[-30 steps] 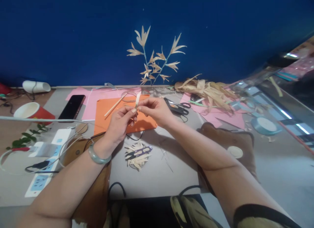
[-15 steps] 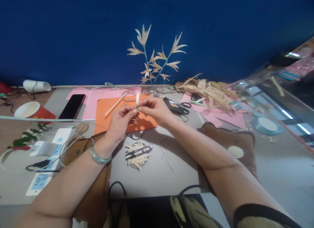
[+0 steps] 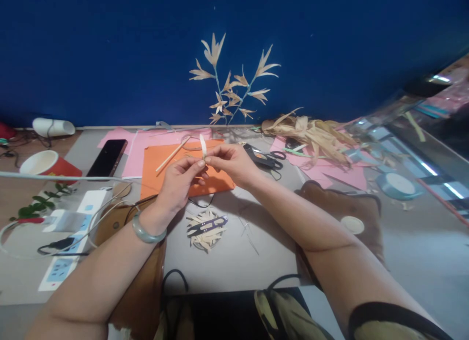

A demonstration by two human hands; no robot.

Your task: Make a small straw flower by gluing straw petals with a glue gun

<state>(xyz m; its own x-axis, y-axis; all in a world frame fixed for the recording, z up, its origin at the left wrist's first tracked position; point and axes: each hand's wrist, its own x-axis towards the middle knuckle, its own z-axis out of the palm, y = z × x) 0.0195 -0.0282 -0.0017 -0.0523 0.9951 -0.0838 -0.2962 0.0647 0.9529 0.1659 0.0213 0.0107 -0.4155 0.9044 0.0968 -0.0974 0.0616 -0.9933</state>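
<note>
My left hand (image 3: 179, 183) and my right hand (image 3: 232, 163) meet above the orange paper (image 3: 164, 171), fingertips pinched together on a small pale husk leaf strip (image 3: 202, 145) that stands upright between them. A green bangle (image 3: 144, 235) circles my left wrist. On the grey table below lie thread snips (image 3: 207, 226) on a small pile of cut husk leaves (image 3: 203, 235). A thin wooden stick (image 3: 172, 155) lies across the orange paper.
A husk-leaf branch (image 3: 232, 86) leans on the blue wall. Dried corn husks (image 3: 311, 135), black scissors (image 3: 266, 159), pink paper (image 3: 144, 147), a phone (image 3: 108, 157), a red paper cup (image 3: 47, 166), a power strip (image 3: 73, 237), a ribbon roll (image 3: 397, 186) and a brown cushion (image 3: 344, 213) lie around.
The leaf strip's tip has tilted slightly left between my fingertips. Both hands stay at the same spot.
</note>
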